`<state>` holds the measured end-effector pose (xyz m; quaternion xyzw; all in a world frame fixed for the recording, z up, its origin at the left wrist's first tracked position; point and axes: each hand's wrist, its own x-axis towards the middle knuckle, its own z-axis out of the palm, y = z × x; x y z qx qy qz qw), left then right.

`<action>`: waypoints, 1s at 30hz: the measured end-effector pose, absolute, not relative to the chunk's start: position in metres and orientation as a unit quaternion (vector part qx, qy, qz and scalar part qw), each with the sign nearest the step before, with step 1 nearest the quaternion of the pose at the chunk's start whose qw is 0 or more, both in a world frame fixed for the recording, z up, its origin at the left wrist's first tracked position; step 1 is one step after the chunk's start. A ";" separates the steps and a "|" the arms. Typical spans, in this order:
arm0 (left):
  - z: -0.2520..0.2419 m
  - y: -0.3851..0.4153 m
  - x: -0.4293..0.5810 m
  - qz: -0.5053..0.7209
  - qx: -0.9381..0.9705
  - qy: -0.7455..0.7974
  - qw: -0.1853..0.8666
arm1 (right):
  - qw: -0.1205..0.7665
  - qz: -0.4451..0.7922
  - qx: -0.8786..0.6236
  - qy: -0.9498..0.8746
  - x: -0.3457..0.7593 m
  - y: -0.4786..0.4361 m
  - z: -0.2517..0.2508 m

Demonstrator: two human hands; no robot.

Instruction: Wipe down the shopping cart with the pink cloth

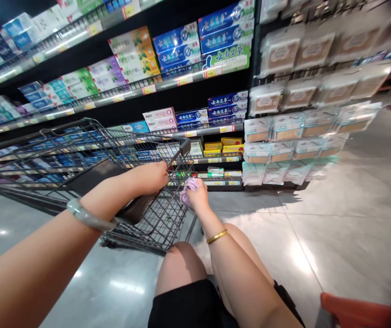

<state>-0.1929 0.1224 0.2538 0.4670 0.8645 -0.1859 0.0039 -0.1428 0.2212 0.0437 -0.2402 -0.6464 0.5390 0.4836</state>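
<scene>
1. Black fabric lap garment (185, 303), w/ bare bent knees (182, 266) nr close end of dark-grey wire-mesh shopping cart (161, 223) (ref. item).
2. Orange-red object (359, 310), cut off by frame edge; well right of cart. ID: can't tell.
3. Rounded pale grey-green bangle (88, 216), L wrist, over cart's side; slim gold-coloured bangle (217, 236), R wrist, right of cart.
4. L hand (151, 177), bare, curled over bar at cart's close end; appears to grip it, fingertips mostly hidden. Rec.: hold firm, so cart doesn't roll.
5. R hand (198, 196), bare, clenched round crumpled soft lilac cloth (187, 189); both just beside cart's close-end corner. Cloth touching wire: can't tell. Rec.: keep cloth balled, no loose tail, as mesh would likely snag it; keep wrist loose, pressure light, knuckles off wire.
6. Black shelving w/ silver price rails (168, 84), beyond cart; stocked w/ blue-and-white cartons (228, 27) etc.
7. Clear plastic hanging packs, tan contents (287, 125), beyond cart, to its right. Rec.: keep R elbow clear of knees.
</scene>
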 end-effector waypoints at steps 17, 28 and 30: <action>0.254 0.169 -0.223 -0.001 0.508 0.847 0.160 | 0.543 0.533 -0.195 -0.619 -0.133 0.219 0.095; 0.275 0.215 -0.248 -0.044 0.473 0.833 0.283 | 0.497 0.509 -0.233 -0.663 -0.135 0.255 0.111; 0.267 0.217 -0.253 -0.016 0.485 0.827 0.284 | 0.509 0.498 -0.225 -0.665 -0.139 0.258 0.113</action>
